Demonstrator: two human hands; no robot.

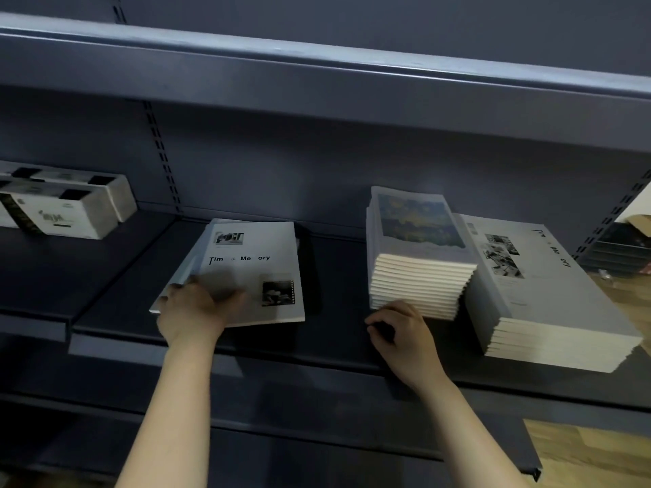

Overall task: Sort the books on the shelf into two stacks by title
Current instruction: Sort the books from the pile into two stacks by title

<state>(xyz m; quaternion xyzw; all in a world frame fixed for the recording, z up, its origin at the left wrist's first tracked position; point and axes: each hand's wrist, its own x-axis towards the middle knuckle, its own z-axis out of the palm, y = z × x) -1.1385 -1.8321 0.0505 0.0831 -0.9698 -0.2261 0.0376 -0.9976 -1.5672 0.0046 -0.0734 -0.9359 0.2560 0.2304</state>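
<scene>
Shelf (334, 339), front edge: right hand (401, 332), grip curled, empty, beside painted-cover stack (419, 241). Left hand (190, 311), grip holding near-left corner of loose book (246, 272), cover reading "Tim & Me ory". Right end: same-title stack (539, 283). Far left: white boxes (63, 202), print unreadable.
</scene>
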